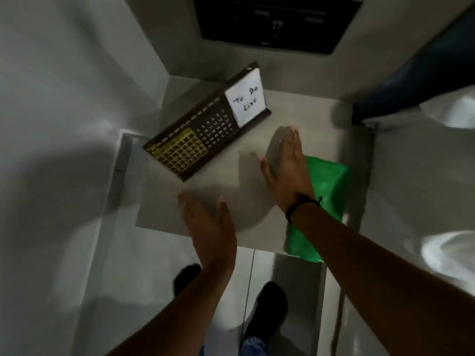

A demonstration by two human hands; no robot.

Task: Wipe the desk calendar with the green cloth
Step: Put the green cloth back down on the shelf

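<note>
Counter (252,201) seen from a head-worn camera looking steeply down, pale and square, with a person's two bare forearms reaching in from below. Desk calendar (205,124), a long dark-framed board with a gold grid of dates at its near-left end, printed numbers in the middle and a white card reading "To Do List" at its far-right end, sits propped at a slant across the far-left part of the counter, with neither hand touching it. Green cloth (326,191) lies folded along the counter's right side, its near edge hanging slightly over the front. Right hand (288,170), wearing a dark band at the wrist, is open and flat with fingers extended, hovering beside and partly over the cloth's left edge, gripping nothing. Left hand (205,222) is also open and empty, palm turned inward, near the front edge of the counter and well short of the calendar. Dark shoes stand on the floor below. The step in hand appears to be picking up the cloth: the right hand would do well to shift rightward and pinch a good fold of it, while the left hand moves up to steady the calendar's frame so it does not tip or slide when wiped.
</note>
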